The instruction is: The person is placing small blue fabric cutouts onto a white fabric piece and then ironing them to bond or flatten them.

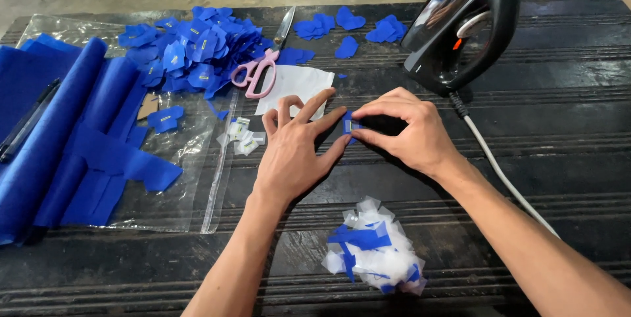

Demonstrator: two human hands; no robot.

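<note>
Two hands meet at mid-counter [559,133]: the left hand [292,153] lies flat with fingers spread, steadying a small blue fabric piece [349,124] that the right hand [407,130] pinches. Keeping the piece pinned flat and its edges square would serve best.

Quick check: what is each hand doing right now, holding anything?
Left hand: open, fingers spread, fingertips pressing the small blue fabric piece on the table.
Right hand: pinched shut on the same blue piece.
</note>
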